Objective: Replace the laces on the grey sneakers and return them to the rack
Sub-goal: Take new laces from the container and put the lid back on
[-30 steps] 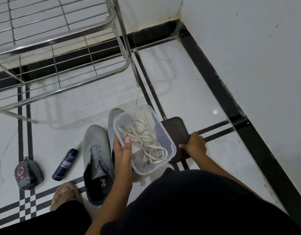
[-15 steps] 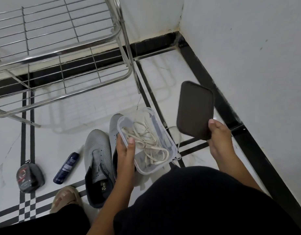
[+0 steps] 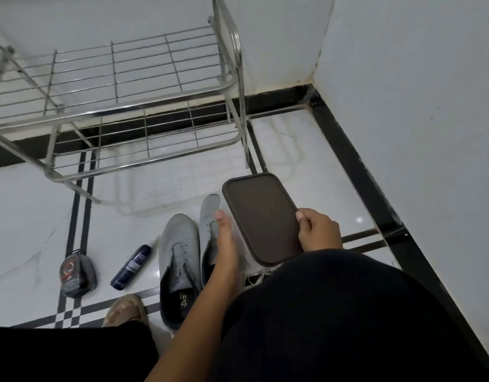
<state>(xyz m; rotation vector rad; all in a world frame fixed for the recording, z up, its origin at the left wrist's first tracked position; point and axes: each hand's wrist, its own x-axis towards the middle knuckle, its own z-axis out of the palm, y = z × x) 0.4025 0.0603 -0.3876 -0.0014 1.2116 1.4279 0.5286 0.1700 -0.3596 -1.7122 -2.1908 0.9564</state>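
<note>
Sneakers (image 3: 180,252) sat side by side on floor, near rack (image 3: 122,106). My right hand (image 3: 317,232) pinched brown lid (image 3: 261,219); left hand (image 3: 224,244) under lid's left edge, grip hidden, couldn't tell.

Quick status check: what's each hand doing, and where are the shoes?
Right hand grips dark lid. Left hand beside it, grip hidden. Grey sneakers unlaced on floor. Rack bare.
</note>
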